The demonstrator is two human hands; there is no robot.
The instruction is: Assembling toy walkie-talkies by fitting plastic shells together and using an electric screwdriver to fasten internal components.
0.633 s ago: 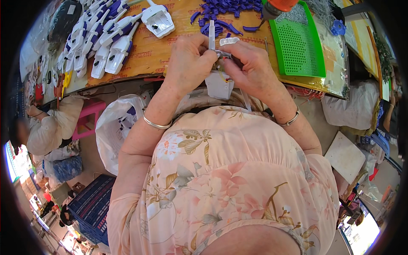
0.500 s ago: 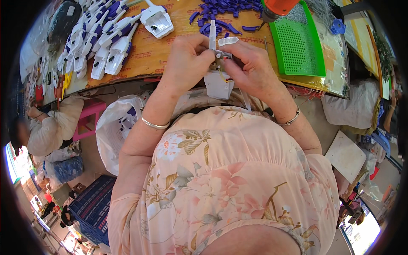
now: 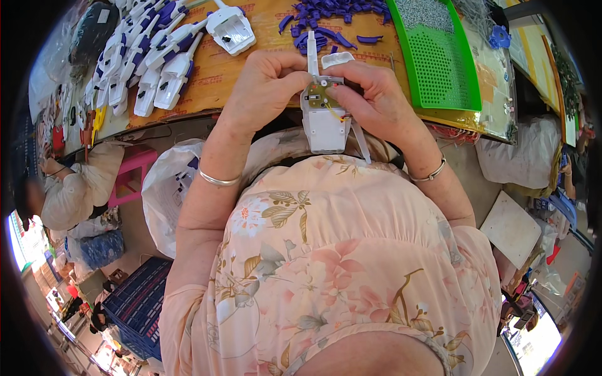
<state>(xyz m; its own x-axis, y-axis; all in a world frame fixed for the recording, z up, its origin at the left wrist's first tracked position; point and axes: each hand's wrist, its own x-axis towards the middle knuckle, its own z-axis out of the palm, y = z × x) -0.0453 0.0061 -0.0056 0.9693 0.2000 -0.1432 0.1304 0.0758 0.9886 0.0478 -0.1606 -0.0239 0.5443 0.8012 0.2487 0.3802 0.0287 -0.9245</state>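
A white plastic housing (image 3: 327, 133) with a narrow stem hangs over the table's near edge in front of me. Inside its upper part lies a green circuit board (image 3: 318, 98), with thin yellow and red wires. My left hand (image 3: 266, 88) grips the housing at its upper left, thumb and forefinger by the base of the stem. From the other side my right hand (image 3: 376, 100) holds it, the thumb on the board's right edge and the other fingers curled behind. Just beyond the right fingers is a small white plastic piece (image 3: 337, 59).
White and purple housings (image 3: 168, 83) are heaped at the left, beside one open white housing (image 3: 231, 32). Purple plastic parts (image 3: 342, 9) lie at the far middle. A green tray (image 3: 471, 75) holding small metal pieces stands right. A white bag (image 3: 164, 191) is below the table.
The housing has turned so its board faces up more fully and its lower end sits nearer me. My left hand has shifted slightly left. The orange tool at the top has left view.
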